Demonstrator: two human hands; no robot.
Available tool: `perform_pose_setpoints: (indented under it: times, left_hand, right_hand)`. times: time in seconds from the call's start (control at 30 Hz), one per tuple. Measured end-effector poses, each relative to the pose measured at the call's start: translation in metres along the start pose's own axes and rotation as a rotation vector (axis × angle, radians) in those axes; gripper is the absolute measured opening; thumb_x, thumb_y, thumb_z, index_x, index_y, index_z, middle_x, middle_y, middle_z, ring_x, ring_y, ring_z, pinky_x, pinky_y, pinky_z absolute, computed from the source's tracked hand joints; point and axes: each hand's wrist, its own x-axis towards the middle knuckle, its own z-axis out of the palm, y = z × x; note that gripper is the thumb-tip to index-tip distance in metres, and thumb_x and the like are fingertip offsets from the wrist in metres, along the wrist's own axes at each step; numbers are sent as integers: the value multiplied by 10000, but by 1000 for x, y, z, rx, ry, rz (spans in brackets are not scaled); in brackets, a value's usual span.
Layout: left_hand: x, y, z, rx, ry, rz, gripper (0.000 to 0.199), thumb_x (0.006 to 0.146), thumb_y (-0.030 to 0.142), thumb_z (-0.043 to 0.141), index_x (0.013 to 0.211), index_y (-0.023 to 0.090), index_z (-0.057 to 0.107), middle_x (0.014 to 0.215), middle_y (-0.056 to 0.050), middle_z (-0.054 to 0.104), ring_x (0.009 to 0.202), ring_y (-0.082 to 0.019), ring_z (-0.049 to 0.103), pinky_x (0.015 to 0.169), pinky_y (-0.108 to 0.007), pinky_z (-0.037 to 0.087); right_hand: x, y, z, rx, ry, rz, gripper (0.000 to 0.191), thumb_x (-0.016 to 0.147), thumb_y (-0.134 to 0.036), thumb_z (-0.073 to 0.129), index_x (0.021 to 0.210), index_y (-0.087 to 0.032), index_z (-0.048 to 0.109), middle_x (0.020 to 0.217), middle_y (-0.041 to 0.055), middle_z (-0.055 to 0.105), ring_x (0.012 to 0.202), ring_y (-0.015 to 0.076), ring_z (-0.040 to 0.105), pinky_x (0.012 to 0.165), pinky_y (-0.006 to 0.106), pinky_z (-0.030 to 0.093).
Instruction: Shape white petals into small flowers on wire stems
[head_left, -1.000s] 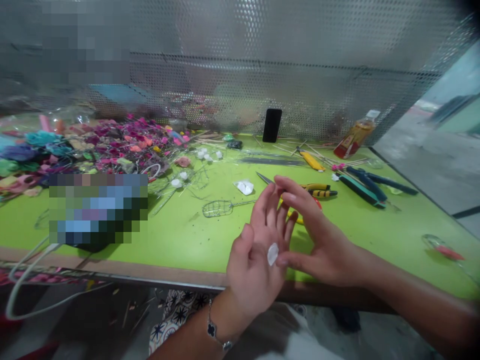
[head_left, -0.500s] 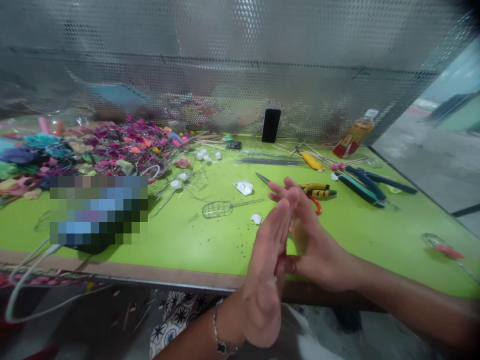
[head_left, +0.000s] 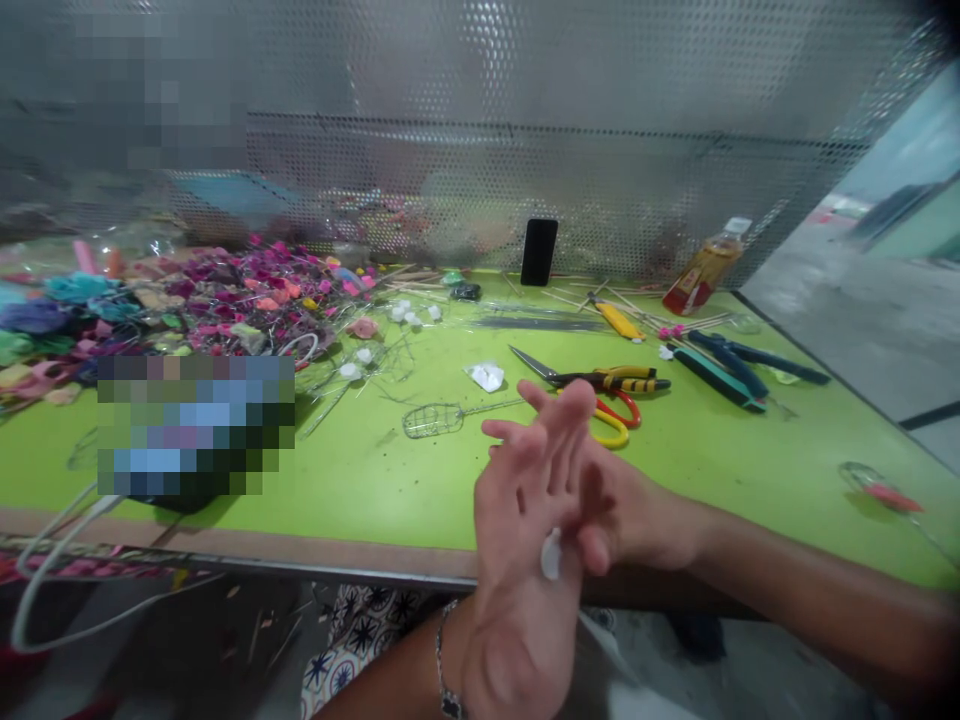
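My left hand is raised with its palm turned towards me and its fingers spread, and a bracelet circles the wrist. A small white blob sits low on that palm. My right hand is beside it, with curled fingers against the left palm, right at the blob. Just beyond my fingertips lie scissors with yellow and red loop handles. A wire-mesh oval on a thin stem lies to the left, and a crumpled white scrap lies further back.
The bright green table is strewn with wires and sticks. A heap of colourful artificial flowers lies at the left, with a pixelated patch in front. Green-handled pliers, a black phone and a bottle stand near a perforated metal sheet.
My hands were pressed palm to palm and have now parted slightly. The white blob shows on my left palm again. The white bit beside my hands on the table no longer shows.
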Motion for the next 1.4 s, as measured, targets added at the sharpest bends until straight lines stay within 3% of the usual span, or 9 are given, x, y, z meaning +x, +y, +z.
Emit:
perform_pose_setpoints:
  times: [0.1,0.23,0.33,0.6,0.77,0.9,1.07,1.27,1.4]
  left_hand:
    - [10,7,6,30,-48,228,533,1038,702,493,1506,488,629,1739,60,482,1732,-334,165,1377,-574,230]
    - [20,10,4,6,-28,227,587,1063,705,424,1566,448,580,1801,46,394,1710,-333,244,1383,-537,224]
    - [21,9,3,16,-27,241,536,1066,671,465,1525,441,617,1780,40,432,1701,-329,269,1385,-533,225]
    - [15,4,0,34,-74,219,531,1052,664,537,1521,434,632,1732,31,493,1713,-306,239,1408,-488,189]
    - [27,6,-6,-59,-43,132,614,1060,687,389,1575,401,562,1755,1,464,1695,-318,284,1387,-518,222]
    - [38,8,-13,-134,8,-28,720,1051,671,342,1662,309,456,1758,-64,456,1693,-308,295,1376,-517,234]
    - [38,18,-21,-134,-84,-163,895,965,857,421,1716,375,362,1807,-23,376,1728,-304,188,1374,-537,220]
    - [33,27,-23,-87,-66,-241,1003,941,941,381,1770,399,226,1845,9,298,1736,-297,153,1395,-499,168]
    - [29,25,-28,-8,-110,-171,1022,905,977,389,1763,445,231,1846,39,295,1729,-317,183,1400,-492,164]
  right_hand:
    - [3,2,2,158,50,29,1291,766,-575,986,1758,-423,175,1762,156,415,1562,347,530,1186,579,532]
    - [1,8,7,161,213,34,1319,746,-588,991,1745,-444,141,1804,146,331,1611,346,460,1290,627,391]
    - [-1,9,11,85,233,4,1243,773,-495,996,1727,-438,201,1788,127,365,1631,327,427,1326,628,332]
    - [-4,-4,24,25,274,55,957,903,-441,900,1674,-375,336,1674,140,518,1512,314,572,1228,563,513]
    - [-3,2,6,11,295,52,1080,826,-559,943,1694,-392,324,1666,143,512,1466,343,599,1128,539,595]
    - [-8,-3,-11,-454,495,-180,764,945,-438,857,1614,-423,488,1562,99,571,1400,320,617,1130,521,579]
    - [-13,-14,-13,-982,409,-339,645,919,-348,868,1516,-369,625,1471,103,591,1420,362,559,1194,558,496]
    - [-12,-17,-3,-1090,259,-433,642,951,-307,797,1561,-338,600,1427,117,617,1316,342,621,1144,544,513]
    - [-11,-14,5,-1043,202,-461,647,967,-228,772,1582,-297,585,1339,113,689,1242,294,682,1075,472,585]
